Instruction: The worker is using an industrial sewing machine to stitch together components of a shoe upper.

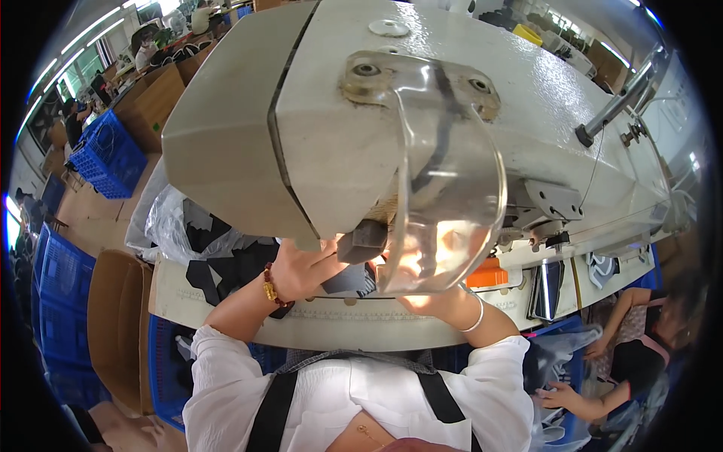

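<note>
In front of me stands a white industrial sewing machine with a clear curved guard hanging over its sewing area. My left hand, a beaded bracelet at its wrist, reaches in from the left under the machine head. Its fingers are drawn together at a small grey fabric piece, their tips partly hidden by a dark grey machine part. My right hand is on the other side, mostly behind the guard. Glare and the plastic blur its fingers, so their grip is unclear. The needle is hidden.
Black fabric pieces and a plastic bag lie left on the table. An orange block and a dark phone-like slab sit right of my hands. A cardboard box stands left; a co-worker's hand is at lower right.
</note>
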A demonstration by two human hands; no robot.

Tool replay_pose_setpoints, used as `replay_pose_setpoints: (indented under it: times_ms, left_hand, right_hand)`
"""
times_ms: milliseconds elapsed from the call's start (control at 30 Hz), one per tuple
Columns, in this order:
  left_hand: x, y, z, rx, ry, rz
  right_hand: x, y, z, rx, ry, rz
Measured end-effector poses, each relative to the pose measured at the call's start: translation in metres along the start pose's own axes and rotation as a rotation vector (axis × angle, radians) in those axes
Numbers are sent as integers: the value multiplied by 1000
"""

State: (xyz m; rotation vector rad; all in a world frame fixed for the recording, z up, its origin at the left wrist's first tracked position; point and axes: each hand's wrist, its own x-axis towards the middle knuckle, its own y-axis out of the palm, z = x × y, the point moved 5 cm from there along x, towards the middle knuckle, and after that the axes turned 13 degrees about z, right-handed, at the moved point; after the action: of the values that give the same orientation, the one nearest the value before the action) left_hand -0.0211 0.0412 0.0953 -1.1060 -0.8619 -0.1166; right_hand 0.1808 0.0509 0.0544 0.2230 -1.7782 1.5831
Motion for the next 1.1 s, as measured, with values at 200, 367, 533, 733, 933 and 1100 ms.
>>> replay_pose_setpoints:
  times_ms: [200, 367, 533, 733, 933, 1100]
  left_hand:
    - [-12, 2, 2, -120, -128, 80]
    - [-14, -9, 5, -174, -425, 58]
    - [1, -24, -5, -257, -254, 83]
    - [14, -26, -22, -195, -32, 62]
    - [17, -27, -24, -160, -14, 60]
    - [11, -27, -17, -180, -105, 63]
  right_hand:
    - [16, -16, -9, 197, -66, -82]
    - [13, -28, -8, 64, -276, -189]
    - [12, -23, -6, 27, -253, -139]
    - [18, -23, -8, 104, -139, -101]
    - [19, -24, -17, 379, 25, -93]
    - [12, -3, -27, 586, 163, 93]
